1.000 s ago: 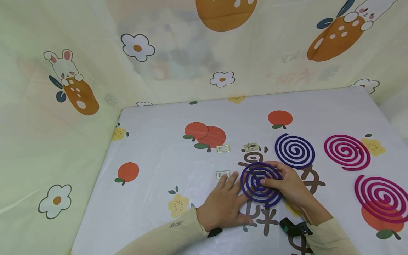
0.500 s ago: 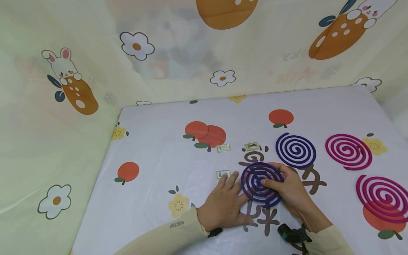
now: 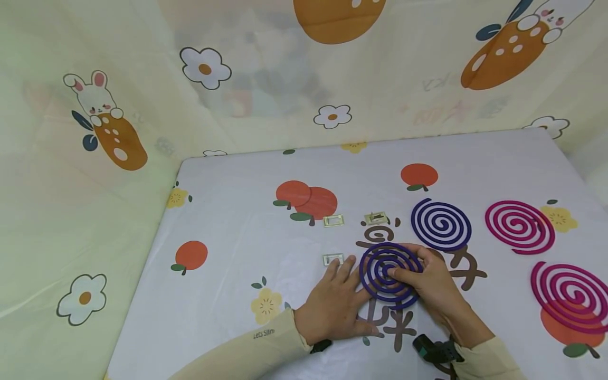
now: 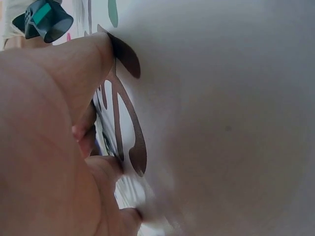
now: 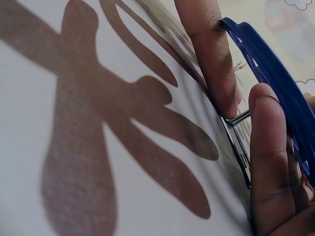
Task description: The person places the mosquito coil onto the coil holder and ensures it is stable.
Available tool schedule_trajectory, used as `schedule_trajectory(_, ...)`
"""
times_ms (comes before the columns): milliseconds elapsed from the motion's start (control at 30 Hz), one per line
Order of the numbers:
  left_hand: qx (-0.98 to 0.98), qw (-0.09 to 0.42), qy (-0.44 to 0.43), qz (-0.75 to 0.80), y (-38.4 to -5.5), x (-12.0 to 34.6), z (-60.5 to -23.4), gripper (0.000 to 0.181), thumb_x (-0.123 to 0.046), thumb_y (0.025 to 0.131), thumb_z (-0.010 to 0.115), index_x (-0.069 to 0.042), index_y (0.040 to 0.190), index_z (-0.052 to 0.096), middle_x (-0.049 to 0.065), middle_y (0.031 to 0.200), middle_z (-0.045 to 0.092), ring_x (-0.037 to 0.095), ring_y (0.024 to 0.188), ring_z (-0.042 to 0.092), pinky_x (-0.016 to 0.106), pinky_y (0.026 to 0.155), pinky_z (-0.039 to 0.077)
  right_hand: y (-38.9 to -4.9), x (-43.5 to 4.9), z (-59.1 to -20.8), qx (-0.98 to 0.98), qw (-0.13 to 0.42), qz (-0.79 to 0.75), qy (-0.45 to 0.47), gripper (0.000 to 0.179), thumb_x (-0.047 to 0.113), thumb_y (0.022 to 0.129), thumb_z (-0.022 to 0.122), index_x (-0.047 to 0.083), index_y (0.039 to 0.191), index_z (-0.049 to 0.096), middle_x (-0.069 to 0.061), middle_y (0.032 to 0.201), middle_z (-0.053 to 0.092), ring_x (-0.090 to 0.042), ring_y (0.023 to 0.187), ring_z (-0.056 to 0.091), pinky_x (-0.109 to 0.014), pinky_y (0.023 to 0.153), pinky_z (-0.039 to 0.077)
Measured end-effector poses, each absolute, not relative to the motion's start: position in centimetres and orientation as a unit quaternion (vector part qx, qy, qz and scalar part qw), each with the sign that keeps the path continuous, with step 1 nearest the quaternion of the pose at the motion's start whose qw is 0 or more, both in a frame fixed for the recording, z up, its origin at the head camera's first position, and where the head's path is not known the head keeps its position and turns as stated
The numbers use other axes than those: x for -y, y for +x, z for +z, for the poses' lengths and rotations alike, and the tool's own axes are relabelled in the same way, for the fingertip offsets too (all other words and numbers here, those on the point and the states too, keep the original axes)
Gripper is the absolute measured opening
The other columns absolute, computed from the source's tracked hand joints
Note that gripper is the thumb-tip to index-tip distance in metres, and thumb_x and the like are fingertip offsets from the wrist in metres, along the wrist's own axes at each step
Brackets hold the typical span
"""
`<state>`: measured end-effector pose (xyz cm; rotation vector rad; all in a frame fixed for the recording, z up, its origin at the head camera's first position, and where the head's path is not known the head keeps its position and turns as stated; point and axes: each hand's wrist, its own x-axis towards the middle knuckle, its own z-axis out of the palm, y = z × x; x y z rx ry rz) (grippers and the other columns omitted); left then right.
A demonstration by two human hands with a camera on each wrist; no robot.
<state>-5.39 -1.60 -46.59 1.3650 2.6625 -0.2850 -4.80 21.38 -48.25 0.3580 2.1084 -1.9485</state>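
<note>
A dark blue mosquito coil (image 3: 373,293) is held up by my right hand (image 3: 434,279), thumb on top near its centre. In the right wrist view, the blue coil (image 5: 283,83) appears edge-on and tilted beside the fingers. A thin metal stand (image 5: 241,118) shows on the table below it, partly hidden by fingers. My left hand (image 3: 332,309) lies palm down with fingers spread, its index finger reaching under the coil's left edge. The left wrist view shows the left hand (image 4: 44,128) against the cloth; its fingertips are mostly hidden.
Small flat metal stands (image 3: 333,220) lie beyond the left hand, one close to its fingertips. Another blue coil (image 3: 440,226) rests behind the right hand. Pink coils (image 3: 520,227) lie to the right. A printed white cloth (image 3: 228,211) covers the table, with a patterned curtain (image 3: 266,116) behind.
Both hands and the blue coil stay almost in place. The right wrist has shifted slightly to the left, and the view has moved a little.
</note>
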Motion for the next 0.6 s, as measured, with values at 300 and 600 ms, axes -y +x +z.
schedule_trajectory(300,-0.883,0.080,0.450,-0.102,-5.43,1.49,-46.51,0.100,-0.087,0.090,0.042,-0.029,0.169,0.018,0.008,0.173,0.023,0.035,0.158,0.022,0.050,0.126,0.025,-4.80,-21.05,-48.42,-0.730,0.119,-0.660,0.131,0.069,0.008,0.094,0.076,-0.005,0.151,0.040,-0.027,0.146,0.053,-0.008,0.112,0.064,-0.016,0.090,0.054)
schedule_trajectory(600,-0.883,0.078,0.451,-0.102,-5.43,1.50,-46.46,0.100,-0.087,0.090,0.042,-0.029,0.168,0.018,0.008,0.172,0.024,0.035,0.158,0.023,0.050,0.126,0.025,-4.90,-20.98,-48.39,-0.741,0.120,-0.648,0.128,0.070,0.006,0.094,0.075,-0.005,0.152,0.039,-0.027,0.145,0.054,-0.018,0.117,0.063,-0.014,0.089,0.053)
